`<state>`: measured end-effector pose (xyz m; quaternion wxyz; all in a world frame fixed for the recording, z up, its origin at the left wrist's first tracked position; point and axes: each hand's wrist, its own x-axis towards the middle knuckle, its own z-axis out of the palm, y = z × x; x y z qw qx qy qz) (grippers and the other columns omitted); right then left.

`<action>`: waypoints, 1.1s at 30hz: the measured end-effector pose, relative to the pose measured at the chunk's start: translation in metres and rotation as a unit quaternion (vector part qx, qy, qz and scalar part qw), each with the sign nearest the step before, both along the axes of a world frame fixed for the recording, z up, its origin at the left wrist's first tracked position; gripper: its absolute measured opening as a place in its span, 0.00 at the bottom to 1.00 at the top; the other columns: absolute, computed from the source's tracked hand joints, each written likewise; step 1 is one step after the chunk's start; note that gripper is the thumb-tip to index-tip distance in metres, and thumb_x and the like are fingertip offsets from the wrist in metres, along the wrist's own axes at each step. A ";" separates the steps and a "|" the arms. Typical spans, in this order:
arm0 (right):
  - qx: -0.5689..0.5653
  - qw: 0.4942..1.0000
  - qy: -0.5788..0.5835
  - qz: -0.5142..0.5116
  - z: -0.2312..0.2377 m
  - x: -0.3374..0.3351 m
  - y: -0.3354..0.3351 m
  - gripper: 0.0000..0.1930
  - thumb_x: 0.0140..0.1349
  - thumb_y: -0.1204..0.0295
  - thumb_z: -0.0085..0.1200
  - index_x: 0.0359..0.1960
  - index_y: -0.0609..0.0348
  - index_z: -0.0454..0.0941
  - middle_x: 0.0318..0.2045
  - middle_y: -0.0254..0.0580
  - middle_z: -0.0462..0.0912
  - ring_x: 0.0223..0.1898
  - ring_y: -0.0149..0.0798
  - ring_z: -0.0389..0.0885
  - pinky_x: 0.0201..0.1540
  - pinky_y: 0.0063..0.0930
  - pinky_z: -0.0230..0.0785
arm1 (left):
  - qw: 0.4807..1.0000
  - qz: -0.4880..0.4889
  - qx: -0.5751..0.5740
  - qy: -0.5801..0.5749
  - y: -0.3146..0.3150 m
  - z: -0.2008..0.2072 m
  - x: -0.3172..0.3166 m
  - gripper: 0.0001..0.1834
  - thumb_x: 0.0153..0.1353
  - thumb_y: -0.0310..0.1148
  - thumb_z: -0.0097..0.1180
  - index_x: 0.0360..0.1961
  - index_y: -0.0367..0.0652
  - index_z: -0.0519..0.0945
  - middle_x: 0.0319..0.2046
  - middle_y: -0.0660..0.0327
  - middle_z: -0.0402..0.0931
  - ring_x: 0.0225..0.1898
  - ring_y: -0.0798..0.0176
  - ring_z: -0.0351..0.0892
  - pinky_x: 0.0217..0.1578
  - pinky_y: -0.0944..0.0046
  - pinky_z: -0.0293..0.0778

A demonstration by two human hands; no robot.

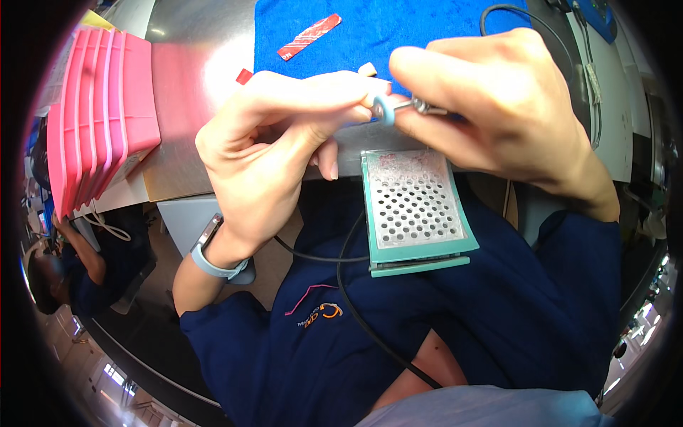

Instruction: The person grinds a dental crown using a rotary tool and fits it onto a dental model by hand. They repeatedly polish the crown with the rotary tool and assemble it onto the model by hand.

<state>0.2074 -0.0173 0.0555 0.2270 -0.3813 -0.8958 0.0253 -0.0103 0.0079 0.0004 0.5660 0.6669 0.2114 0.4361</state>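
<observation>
My right hand is closed around a slim metal-tipped tool. A small blue-grey disc sits at the end of its thin shaft. My left hand pinches with thumb and index finger right beside the disc. Whatever lies between those fingertips, if anything, is hidden. A small beige piece shows just beyond my left fingertips; I cannot tell whether it is held or lies on the blue towel. Below both hands, a perforated metal plate in a teal frame juts out from the bench edge.
On the towel lies a red strip with white lines, and a smaller red piece is near its edge. Pink ribbed trays stand at the left. A black cable loops at the upper right. Another person sits at far left.
</observation>
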 end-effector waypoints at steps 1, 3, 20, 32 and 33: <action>0.000 1.000 0.001 0.000 0.000 0.000 0.000 0.09 0.49 0.74 0.64 0.30 0.60 0.76 0.14 0.37 0.68 0.13 0.38 0.70 0.15 0.32 0.57 | 1.000 0.001 0.000 0.002 0.000 0.000 -0.001 0.04 0.64 0.20 0.53 0.40 0.33 0.74 0.39 0.47 0.80 0.18 0.70 0.74 0.17 0.75 0.70; -0.001 1.000 -0.018 -0.009 0.003 0.002 0.003 0.10 0.50 0.73 0.65 0.29 0.61 0.76 0.14 0.38 0.69 0.14 0.38 0.70 0.16 0.31 0.58 | 1.000 0.001 0.000 0.004 -0.001 -0.001 -0.001 0.04 0.64 0.19 0.53 0.40 0.32 0.74 0.39 0.47 0.80 0.18 0.70 0.74 0.17 0.75 0.71; 0.038 0.999 -0.032 -0.019 0.004 0.002 0.003 0.13 0.46 0.69 0.68 0.30 0.60 0.77 0.15 0.36 0.69 0.14 0.37 0.71 0.16 0.30 0.59 | 1.000 0.018 0.017 0.019 -0.001 0.001 0.001 0.07 0.61 0.18 0.56 0.41 0.32 0.76 0.34 0.52 0.80 0.19 0.71 0.76 0.18 0.75 0.71; 0.025 0.998 -0.049 -0.023 0.005 0.001 0.001 0.11 0.47 0.71 0.66 0.26 0.58 0.75 0.14 0.36 0.67 0.13 0.37 0.70 0.15 0.31 0.58 | 1.000 0.007 0.022 0.011 -0.001 0.000 0.000 0.07 0.62 0.18 0.56 0.42 0.33 0.77 0.36 0.52 0.80 0.20 0.70 0.76 0.19 0.75 0.72; 0.025 0.998 -0.049 -0.024 0.006 0.001 0.001 0.11 0.47 0.71 0.66 0.26 0.58 0.75 0.14 0.36 0.67 0.13 0.37 0.70 0.15 0.31 0.58 | 1.000 0.006 0.022 0.011 -0.001 0.000 0.000 0.07 0.62 0.18 0.56 0.42 0.33 0.77 0.36 0.52 0.80 0.20 0.70 0.76 0.19 0.75 0.72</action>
